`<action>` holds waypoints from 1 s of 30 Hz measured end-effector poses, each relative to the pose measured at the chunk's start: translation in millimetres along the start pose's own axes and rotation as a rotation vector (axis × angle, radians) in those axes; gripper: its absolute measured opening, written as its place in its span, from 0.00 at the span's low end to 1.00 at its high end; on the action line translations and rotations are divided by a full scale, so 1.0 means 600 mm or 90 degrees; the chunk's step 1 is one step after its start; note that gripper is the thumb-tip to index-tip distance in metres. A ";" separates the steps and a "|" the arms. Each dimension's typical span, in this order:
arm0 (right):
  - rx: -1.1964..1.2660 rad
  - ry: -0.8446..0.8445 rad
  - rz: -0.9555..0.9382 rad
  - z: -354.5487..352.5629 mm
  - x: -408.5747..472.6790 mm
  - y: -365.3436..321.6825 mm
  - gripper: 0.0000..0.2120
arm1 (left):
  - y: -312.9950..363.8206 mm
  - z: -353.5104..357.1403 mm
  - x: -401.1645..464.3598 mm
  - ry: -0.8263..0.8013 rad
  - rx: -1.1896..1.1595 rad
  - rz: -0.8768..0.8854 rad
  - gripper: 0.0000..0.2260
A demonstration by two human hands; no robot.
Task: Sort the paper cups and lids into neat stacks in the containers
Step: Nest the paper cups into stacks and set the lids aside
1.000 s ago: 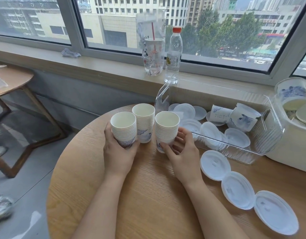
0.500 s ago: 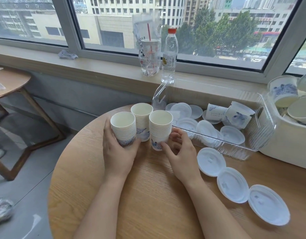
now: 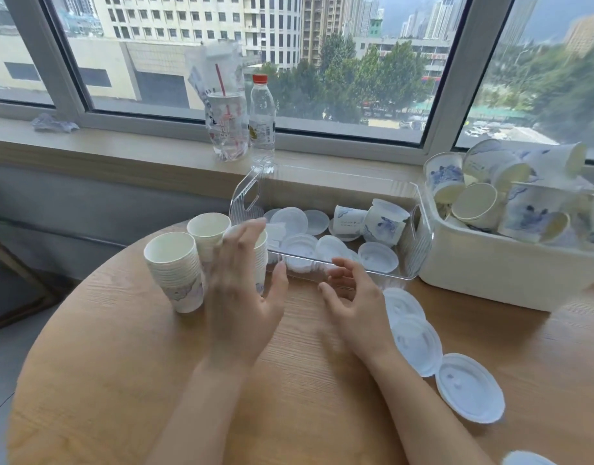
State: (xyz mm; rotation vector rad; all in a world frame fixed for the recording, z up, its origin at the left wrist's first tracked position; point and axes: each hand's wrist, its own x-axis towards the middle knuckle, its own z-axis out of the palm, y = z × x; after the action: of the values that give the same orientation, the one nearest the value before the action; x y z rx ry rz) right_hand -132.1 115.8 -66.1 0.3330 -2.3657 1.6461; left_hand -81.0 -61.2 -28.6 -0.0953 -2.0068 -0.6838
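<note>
- Forearms reach up from the bottom edge across a round wooden table [image 3: 121, 380]; they are yours, and both end in empty hands.
- Your left hand [image 3: 245, 297] hovers with fingers spread wide, holding nothing. It hangs in front of the cup stacks and hides part of one.
- Your right hand [image 3: 352, 307] is held loosely, fingers relaxed and slightly curled, also holding nothing. It sits just before the clear tray's near wall.
- To your right, three white plastic lids [image 3: 466, 387] lie flat on the table in an overlapping row, not yet sorted.
- Left of your hands stand three stacks of paper cups [image 3: 174, 266], upright and touching one another; nesting them this way keeps them compact, probably ready to move as a group.
- Beyond your hands, a clear plastic tray [image 3: 419, 250] with a handle holds loose lids lying unevenly and two tipped cups, so it is not yet neat.
- Right of the tray and beside it, a white foam box [image 3: 490, 270] is heaped with unstacked cups lying at all angles.
- Farthest, on the windowsill, stand a water bottle [image 3: 262, 122] and a bagged drink cup [image 3: 226, 125].
</note>
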 end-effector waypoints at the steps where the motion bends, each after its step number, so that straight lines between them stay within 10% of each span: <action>1: 0.020 0.013 0.001 -0.008 0.005 -0.007 0.17 | 0.008 0.022 -0.003 -0.029 -0.022 0.003 0.23; 10: -0.149 0.076 -0.051 -0.092 0.140 -0.032 0.17 | 0.000 0.173 -0.002 -0.171 -0.117 -0.125 0.19; 19: -0.629 -0.027 0.017 -0.079 0.247 0.025 0.26 | -0.022 0.194 -0.015 -0.158 -0.140 -0.148 0.15; 30: -0.781 -0.045 0.081 -0.075 0.276 0.026 0.29 | -0.021 0.195 -0.009 -0.143 -0.145 -0.160 0.16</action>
State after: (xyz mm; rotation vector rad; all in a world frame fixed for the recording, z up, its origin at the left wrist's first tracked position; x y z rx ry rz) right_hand -290.4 155.4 -11.2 -0.0174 -2.9351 -0.0082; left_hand -174.2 -11.7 -81.2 -0.0559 -2.1697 -1.1035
